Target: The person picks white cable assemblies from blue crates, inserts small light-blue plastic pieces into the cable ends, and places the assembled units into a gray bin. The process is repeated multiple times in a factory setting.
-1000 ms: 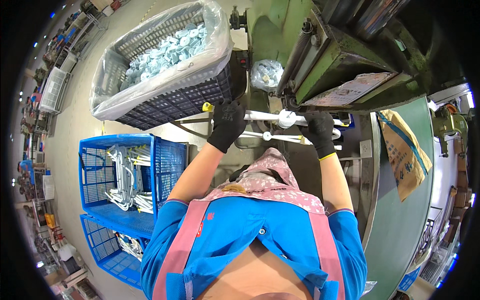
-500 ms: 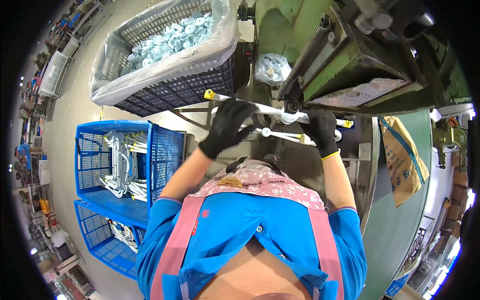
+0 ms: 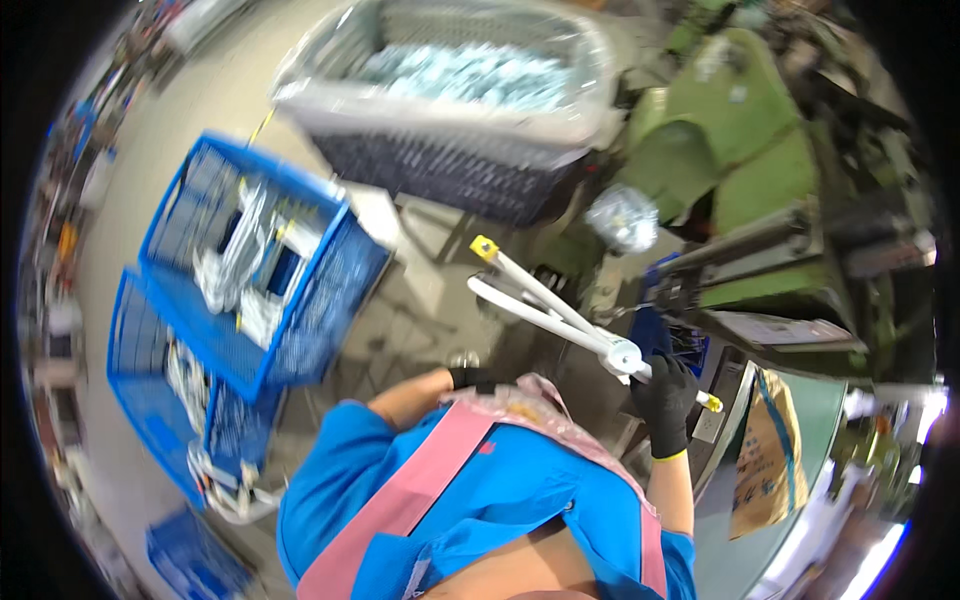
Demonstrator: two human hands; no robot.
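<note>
My right hand [image 3: 665, 408], in a black glove, is closed around one end of a white tube frame [image 3: 545, 318]. Two white tubes meet at a round white joint near that hand, and yellow tips show at opposite ends. The frame slants across the open space left of the green machine. Low in front of the apron is my left hand [image 3: 474, 379], also gloved in black. The apron's edge hides its fingers, so what it holds, if anything, cannot be seen.
A green press-like machine [image 3: 760, 130] stands at the right. A plastic-lined dark crate [image 3: 420, 175] of pale blue parts is at the back. Blue crates [image 3: 325, 290] with white tube frames stand left. A brown paper sack [image 3: 770, 455] lies on a green table [image 3: 825, 400].
The white tube frame has come away from the machine, held by my right hand. My left hand has let go of it and dropped toward the apron. The whole view has turned leftward.
</note>
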